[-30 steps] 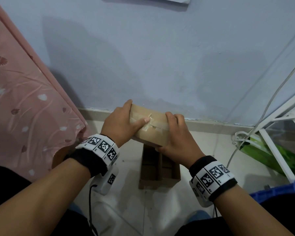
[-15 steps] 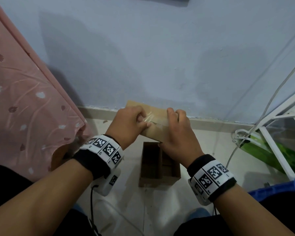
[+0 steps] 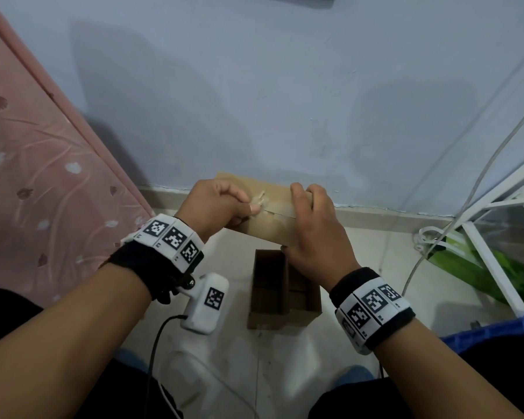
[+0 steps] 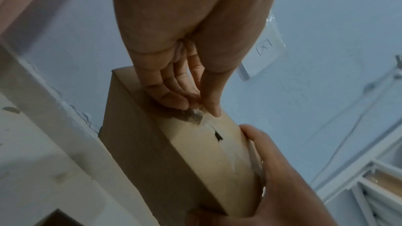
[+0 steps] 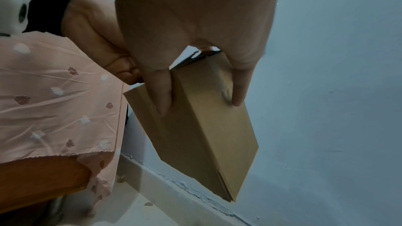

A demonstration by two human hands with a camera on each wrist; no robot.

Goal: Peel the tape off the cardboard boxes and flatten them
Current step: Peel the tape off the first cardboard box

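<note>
Brown cardboard box [image 3: 274, 213], long and narrow, is held up in the air in front of the pale blue wall [image 3: 285, 101], between both my hands. My right hand [image 3: 316, 234] grips its near end, fingers [image 5: 239, 90] curled over the far face and thumb on the near face. My left hand [image 3: 215, 207] pinches a crumpled end of clear tape [image 3: 259, 198] between thumb and fingers [image 4: 172, 97], lifted off the box's top face. More of the clear tape lies stuck along the seam toward my right hand. Below the held box, a second brown cardboard box [image 3: 282, 291], open at the top, sits on the white tiled floor [image 3: 230, 358]. Pink patterned fabric [image 3: 28, 182] hangs at my left. White metal frame [image 3: 490, 261] and a green plastic bag [image 3: 478, 267] are at my right, a blue plastic bin edge [image 3: 490, 329] near my right forearm.
</note>
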